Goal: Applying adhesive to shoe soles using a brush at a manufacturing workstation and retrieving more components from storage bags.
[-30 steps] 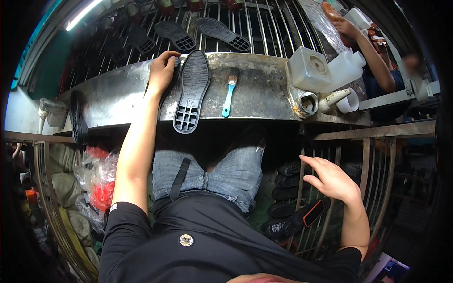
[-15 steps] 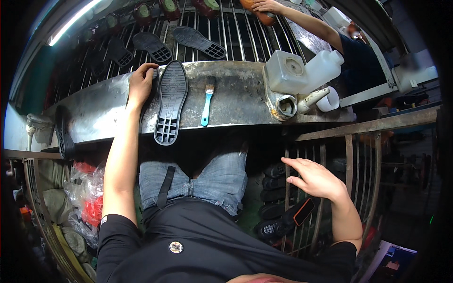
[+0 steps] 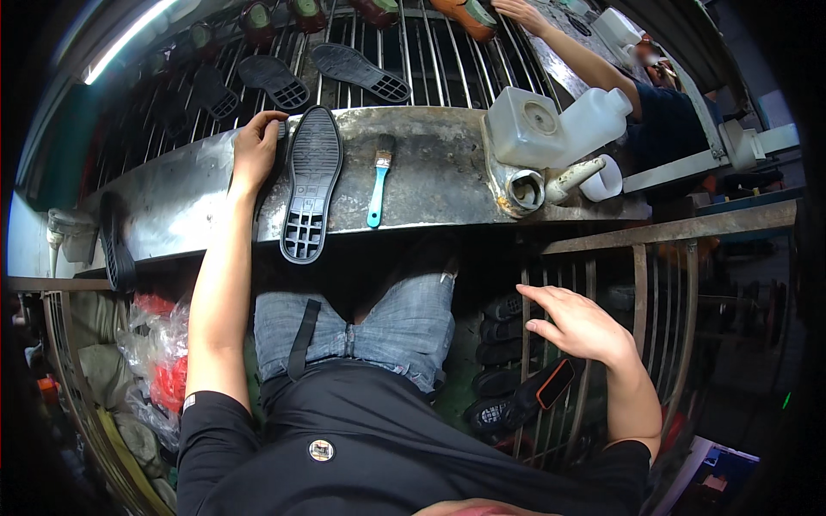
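At the left part of the metal bench, my left hand [image 3: 256,153] is closed round the upper end of a dark shoe sole [image 3: 274,179] tilted on its edge, mostly hidden by the hand and wrist. Right beside it a black shoe sole [image 3: 313,176] lies with its ribbed, gridded side up, its heel jutting past the bench's near edge. A flat brush [image 3: 379,185] with a blue handle and dark bristles rests to the right of that sole. My right hand [image 3: 572,322] hovers over the right-hand rail, open and holding nothing, fingers stretched out.
White plastic containers [image 3: 527,129] and a glue-crusted pot [image 3: 523,191] stand at the bench's right end. Beyond, soles [image 3: 361,70] and an orange shoe [image 3: 465,17] rest on metal bars. Another person's arm [image 3: 585,64] reaches in. More soles [image 3: 495,383] are stacked low right.
The other person's hand has come off the orange shoe and moved right; the shoe now rests on the bars. My own hands have hardly moved.
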{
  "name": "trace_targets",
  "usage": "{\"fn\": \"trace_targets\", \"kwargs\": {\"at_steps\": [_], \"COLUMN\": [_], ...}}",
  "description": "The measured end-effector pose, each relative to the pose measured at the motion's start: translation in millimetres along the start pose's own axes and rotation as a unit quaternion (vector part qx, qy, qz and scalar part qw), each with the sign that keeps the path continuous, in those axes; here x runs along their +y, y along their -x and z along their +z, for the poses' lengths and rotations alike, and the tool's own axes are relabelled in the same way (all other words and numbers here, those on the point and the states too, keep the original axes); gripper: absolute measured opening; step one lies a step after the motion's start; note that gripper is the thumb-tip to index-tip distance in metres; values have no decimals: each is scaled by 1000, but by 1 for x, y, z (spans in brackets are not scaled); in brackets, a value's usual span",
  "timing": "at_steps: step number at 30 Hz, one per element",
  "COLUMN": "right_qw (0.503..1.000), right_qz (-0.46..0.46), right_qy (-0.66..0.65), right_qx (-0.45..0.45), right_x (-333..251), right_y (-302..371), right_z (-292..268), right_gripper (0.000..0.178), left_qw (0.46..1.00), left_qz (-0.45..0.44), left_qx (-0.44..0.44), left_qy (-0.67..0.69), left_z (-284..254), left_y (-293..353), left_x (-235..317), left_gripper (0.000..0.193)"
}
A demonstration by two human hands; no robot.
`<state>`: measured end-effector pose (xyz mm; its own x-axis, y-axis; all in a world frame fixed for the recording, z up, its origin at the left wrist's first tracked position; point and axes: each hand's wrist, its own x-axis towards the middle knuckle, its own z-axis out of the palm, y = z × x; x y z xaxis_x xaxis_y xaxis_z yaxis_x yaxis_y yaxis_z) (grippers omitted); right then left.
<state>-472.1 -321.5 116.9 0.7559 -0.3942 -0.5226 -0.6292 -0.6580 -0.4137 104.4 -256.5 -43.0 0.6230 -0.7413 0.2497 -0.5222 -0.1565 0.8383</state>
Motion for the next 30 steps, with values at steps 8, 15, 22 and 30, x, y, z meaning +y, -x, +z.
{"fn": "trace_targets", "kwargs": {"at_steps": [8,15,22,30], "right_qw": [1000,1000,1000,1000], "right_qz": [1,-5,-17,-2], "right_qy": [4,5,7,12], "right_qx": [1,7,23,15], "right_x": [-4,-7,-6,-3], "right_y": [0,4,4,6], "right_z": [-1,3,7,8], "right_gripper": [61,60,61,63], "left_qw": [1000,1000,1000,974], "left_qz": [-11,-15,-2,-59], "left_qx": [10,11,10,32], "left_qy": [3,-5,-3,215], "left_z": [1,4,-1,-2], "left_y": [-2,3,0,-2], "left_x": [-3,3,-11,-1], "left_gripper": [25,25,27,25]}}
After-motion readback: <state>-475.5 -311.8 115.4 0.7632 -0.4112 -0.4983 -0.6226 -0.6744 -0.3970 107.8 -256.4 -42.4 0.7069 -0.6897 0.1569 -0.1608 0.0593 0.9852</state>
